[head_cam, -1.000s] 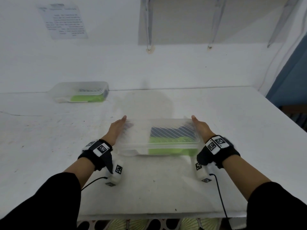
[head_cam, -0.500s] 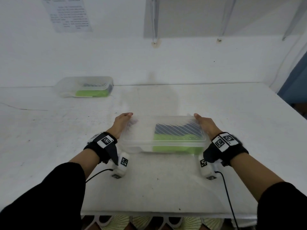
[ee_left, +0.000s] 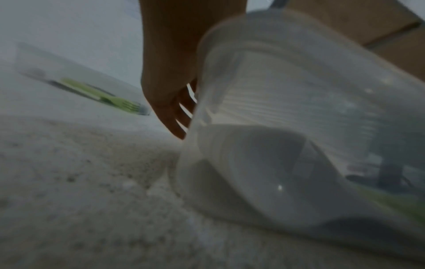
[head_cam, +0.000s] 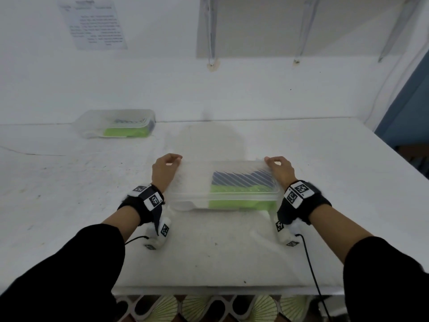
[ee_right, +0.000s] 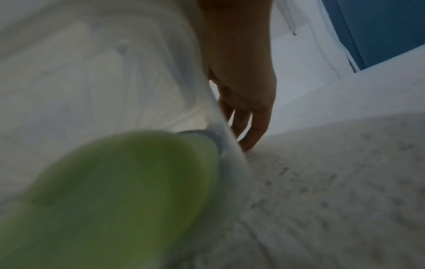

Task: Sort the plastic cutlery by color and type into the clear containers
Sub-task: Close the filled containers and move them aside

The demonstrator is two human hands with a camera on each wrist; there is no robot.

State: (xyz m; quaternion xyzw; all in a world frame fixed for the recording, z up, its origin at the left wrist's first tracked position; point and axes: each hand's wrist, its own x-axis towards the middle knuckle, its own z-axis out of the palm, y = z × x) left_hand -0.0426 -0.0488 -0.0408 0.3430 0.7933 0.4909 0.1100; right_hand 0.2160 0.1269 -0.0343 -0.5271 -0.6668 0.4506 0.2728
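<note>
A clear lidded container (head_cam: 192, 196) sits on the white table in front of me. It holds white cutlery (head_cam: 192, 180) on the left, dark blue pieces (head_cam: 241, 178) at the back right and green pieces (head_cam: 241, 199) at the front right. My left hand (head_cam: 170, 160) grips its left end, fingers curled over the far corner. My right hand (head_cam: 275, 162) grips the right end the same way. In the left wrist view my left hand's fingers (ee_left: 181, 109) run down the container (ee_left: 287, 109) wall. The right wrist view shows my right hand's fingers (ee_right: 250, 123) beside the green cutlery (ee_right: 126, 182).
A second clear container (head_cam: 116, 123) with green and dark cutlery stands at the back left near the wall; it also shows in the left wrist view (ee_left: 80, 81). The table's front edge (head_cam: 220, 290) is near my arms. A blue door (head_cam: 408, 108) is at the right.
Both hands lay straight along the container's ends before; now their fingers are curled round its far corners. The container sits in about the same spot.
</note>
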